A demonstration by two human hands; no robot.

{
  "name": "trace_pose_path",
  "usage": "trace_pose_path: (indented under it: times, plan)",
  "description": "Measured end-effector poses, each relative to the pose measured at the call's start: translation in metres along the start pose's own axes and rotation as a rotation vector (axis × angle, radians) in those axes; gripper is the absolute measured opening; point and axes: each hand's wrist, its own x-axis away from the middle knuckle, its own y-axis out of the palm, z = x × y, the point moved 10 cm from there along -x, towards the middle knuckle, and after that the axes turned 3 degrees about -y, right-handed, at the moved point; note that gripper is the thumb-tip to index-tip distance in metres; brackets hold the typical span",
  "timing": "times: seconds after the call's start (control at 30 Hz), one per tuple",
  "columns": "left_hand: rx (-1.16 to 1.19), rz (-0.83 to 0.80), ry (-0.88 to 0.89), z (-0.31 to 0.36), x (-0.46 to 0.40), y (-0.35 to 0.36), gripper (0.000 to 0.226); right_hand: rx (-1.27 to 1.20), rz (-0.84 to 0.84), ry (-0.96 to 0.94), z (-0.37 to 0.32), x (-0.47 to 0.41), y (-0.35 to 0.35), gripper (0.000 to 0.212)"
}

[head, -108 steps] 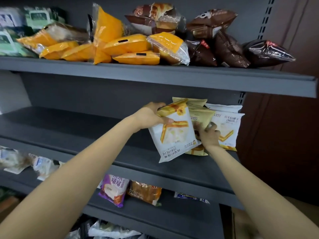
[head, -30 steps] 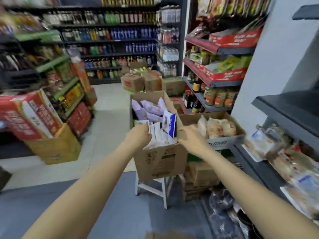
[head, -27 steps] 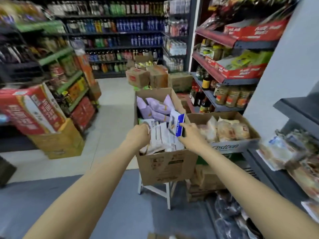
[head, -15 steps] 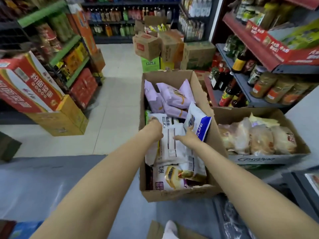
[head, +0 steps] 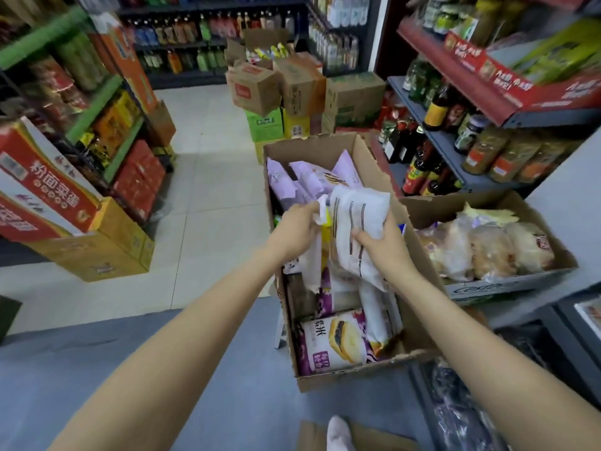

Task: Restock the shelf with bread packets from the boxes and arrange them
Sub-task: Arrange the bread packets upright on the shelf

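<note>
A shop aisle with stocked shelves. An open cardboard box point(head: 370, 151) holds purple and white bread packets. Above it, the right hand point(head: 382, 247) grips a white bread packet point(head: 357, 229) from below, while the left hand point(head: 297, 231) pinches its top corner. A second box point(head: 507, 283) of buns sits just right.

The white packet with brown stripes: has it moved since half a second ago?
Yes. The white packet is lifted above the box rim, gripped by both hands.
</note>
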Motion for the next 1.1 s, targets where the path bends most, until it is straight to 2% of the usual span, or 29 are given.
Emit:
trace_pose_path:
  times: [0.1,0.13,0.17,0.23,0.27,0.33,0.37,0.4,0.43,0.5,0.57,0.67,0.7,0.77,0.83,0.97,1.0,1.1]
  plan:
    - [0.419,0.055,0.029,0.039,0.011,-0.032,0.015,-0.127,-0.054,-0.077,-0.053,0.019,-0.02,0.006]
    - [0.555,0.074,0.035,0.052,0.014,-0.039,0.005,-0.151,-0.072,-0.091,-0.066,0.027,-0.027,0.011]
    - [0.663,0.1,0.031,0.063,0.017,-0.044,0.011,-0.209,-0.067,-0.105,-0.078,0.036,-0.036,0.023]
    - [0.777,0.112,0.07,0.092,0.022,-0.047,0.025,-0.147,0.049,-0.139,-0.086,0.055,-0.07,0.014]
    - [0.794,0.078,0.109,0.113,0.027,-0.044,0.024,-0.063,0.114,-0.158,-0.087,0.065,-0.087,0.028]
    - [0.809,-0.024,0.174,0.158,0.039,-0.029,0.013,0.01,0.291,-0.12,-0.088,0.091,-0.129,0.081]
    - [0.822,-0.069,0.175,0.178,0.044,-0.02,0.011,-0.015,0.361,-0.042,-0.084,0.104,-0.149,0.1]
    - [0.859,-0.113,0.166,0.198,0.05,-0.01,0.013,-0.046,0.405,0.026,-0.081,0.118,-0.168,0.107]
    - [0.885,-0.169,0.142,0.216,0.054,0.003,0.018,-0.104,0.44,0.068,-0.077,0.131,-0.187,0.103]
    - [0.933,-0.34,0.129,0.261,0.072,0.032,0.034,-0.193,0.531,0.053,-0.081,0.164,-0.228,0.079]
    - [0.985,-0.564,0.166,0.315,0.106,0.059,0.048,-0.246,0.708,0.007,-0.086,0.206,-0.277,0.062]
    - [1.002,-0.915,0.353,0.398,0.179,0.097,0.07,-0.278,0.956,-0.04,-0.092,0.275,-0.345,0.041]
    - [0.987,-0.972,0.421,0.42,0.202,0.107,0.064,-0.266,1.016,-0.041,-0.092,0.298,-0.367,0.032]
    - [0.96,-0.958,0.524,0.458,0.237,0.122,0.05,-0.222,1.091,-0.038,-0.091,0.343,-0.407,0.024]
    - [0.952,-0.922,0.572,0.495,0.269,0.139,0.057,-0.176,1.125,-0.019,-0.088,0.387,-0.445,0.023]
    - [0.927,-0.986,0.658,0.576,0.353,0.191,0.069,-0.147,1.22,0.016,-0.074,0.488,-0.522,0.022]
    - [0.93,-0.988,0.658,0.595,0.375,0.204,0.07,-0.144,1.252,0.028,-0.069,0.515,-0.542,0.026]
    - [0.936,-0.995,0.685,0.656,0.44,0.245,0.065,-0.133,1.324,0.094,-0.052,0.594,-0.603,0.06]
